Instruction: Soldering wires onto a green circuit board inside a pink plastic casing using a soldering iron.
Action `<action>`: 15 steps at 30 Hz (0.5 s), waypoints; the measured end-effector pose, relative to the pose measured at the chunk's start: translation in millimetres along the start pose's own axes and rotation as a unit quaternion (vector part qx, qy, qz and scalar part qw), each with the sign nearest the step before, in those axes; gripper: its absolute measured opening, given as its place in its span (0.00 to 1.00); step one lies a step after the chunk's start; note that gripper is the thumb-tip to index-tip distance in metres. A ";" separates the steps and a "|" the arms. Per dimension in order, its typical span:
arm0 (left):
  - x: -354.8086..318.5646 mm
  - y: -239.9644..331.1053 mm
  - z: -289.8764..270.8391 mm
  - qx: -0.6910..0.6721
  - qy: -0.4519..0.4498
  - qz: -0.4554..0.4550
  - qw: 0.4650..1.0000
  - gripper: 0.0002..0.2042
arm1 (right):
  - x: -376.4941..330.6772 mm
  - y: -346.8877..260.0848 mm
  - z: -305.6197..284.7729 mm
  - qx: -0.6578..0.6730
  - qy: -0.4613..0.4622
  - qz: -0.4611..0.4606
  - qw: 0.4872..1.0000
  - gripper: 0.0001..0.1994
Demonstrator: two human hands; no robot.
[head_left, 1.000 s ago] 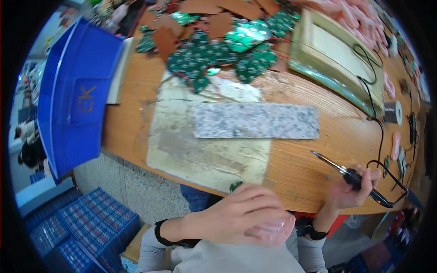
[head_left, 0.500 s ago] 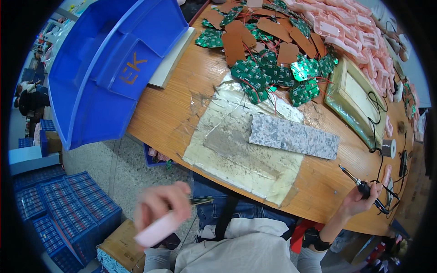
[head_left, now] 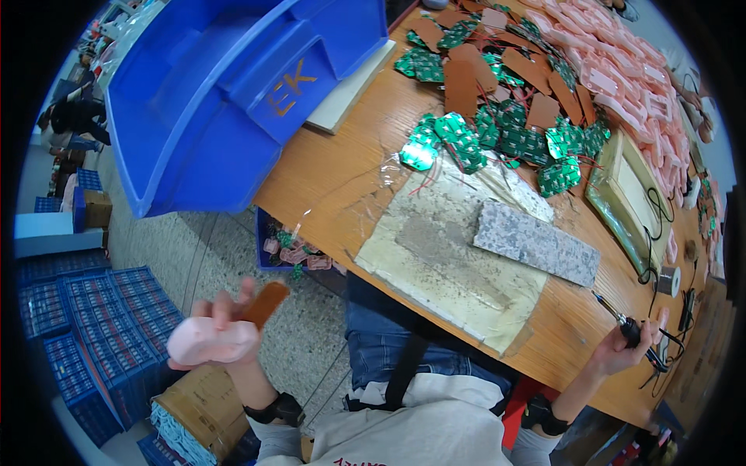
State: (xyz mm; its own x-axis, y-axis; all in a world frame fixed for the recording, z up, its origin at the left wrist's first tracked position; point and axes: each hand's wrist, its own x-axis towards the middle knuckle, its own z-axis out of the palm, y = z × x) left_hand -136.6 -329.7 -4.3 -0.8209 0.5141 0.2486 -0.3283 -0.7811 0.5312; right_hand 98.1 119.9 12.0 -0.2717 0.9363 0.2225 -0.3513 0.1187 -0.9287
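My left hand (head_left: 220, 326) is out to the left of my lap, away from the bench, holding a pink moulded piece (head_left: 210, 342) with a brown flat strip (head_left: 266, 302) sticking up from it. My right hand (head_left: 622, 348) rests at the bench's near right edge, gripping a soldering iron (head_left: 629, 326) whose tip points up-left toward a grey stone slab (head_left: 536, 242). The slab lies on a worn pale work mat (head_left: 443, 264).
A big blue plastic crate (head_left: 233, 93) sits at the bench's left end. Green circuit boards (head_left: 497, 132), brown strips and pink pieces (head_left: 622, 70) cover the far side. A shallow tray (head_left: 633, 198), solder spool (head_left: 668, 279), floor bin of parts (head_left: 291, 252) and stacked blue crates (head_left: 93, 326) surround me.
My left hand has swung from my lap out to the left and risen, carrying the pink piece with the brown strip. My head turned left. The right hand stays with the iron.
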 end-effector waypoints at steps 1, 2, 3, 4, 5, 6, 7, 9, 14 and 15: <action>8.5 -9.2 4.2 0.016 -0.049 -0.020 0.998 0.27 | -2.0 0.4 6.0 0.004 0.037 -0.019 0.999 0.06; 15.8 -18.3 9.8 0.032 -0.099 -0.041 0.994 0.27 | -4.3 0.8 10.0 0.006 0.035 -0.020 0.999 0.06; 24.5 -29.0 17.2 0.029 -0.103 -0.042 0.993 0.27 | -5.6 0.7 10.8 0.010 0.071 -0.020 0.997 0.05; 32.8 -38.5 29.5 0.055 -0.088 -0.024 0.994 0.22 | -5.0 1.2 11.9 0.016 0.104 -0.020 0.994 0.03; 41.0 -48.0 45.6 0.078 -0.075 -0.007 0.994 0.18 | -4.8 2.4 11.9 0.015 0.106 -0.026 0.994 0.03; 51.2 -56.4 73.1 0.213 -0.005 -0.003 0.977 0.10 | -4.4 -1.3 9.1 0.018 0.071 -0.033 0.997 0.02; 54.7 -75.4 95.0 0.262 0.058 0.022 0.963 0.04 | -5.9 2.7 7.9 0.027 0.031 -0.031 0.999 0.03; 70.7 -97.7 111.2 0.379 -0.071 0.034 0.922 0.11 | -11.6 -3.1 26.8 0.048 0.047 -0.041 0.997 0.13; 66.8 -189.8 135.4 0.681 -0.243 0.016 0.691 0.25 | -17.2 -6.4 3.7 0.051 0.018 -0.030 0.998 0.04; 64.8 -201.2 134.9 0.671 -0.256 0.015 0.696 0.25 | -17.3 -8.6 5.4 0.043 0.029 -0.038 0.998 0.04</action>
State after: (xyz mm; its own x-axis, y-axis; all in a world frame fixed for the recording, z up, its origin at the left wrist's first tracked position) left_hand -60.7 -91.4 14.1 -0.4317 0.8317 0.3490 0.6992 0.0641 0.7121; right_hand 100.9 101.0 17.7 -0.1897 0.9438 0.2709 -0.4449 0.1633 -0.8806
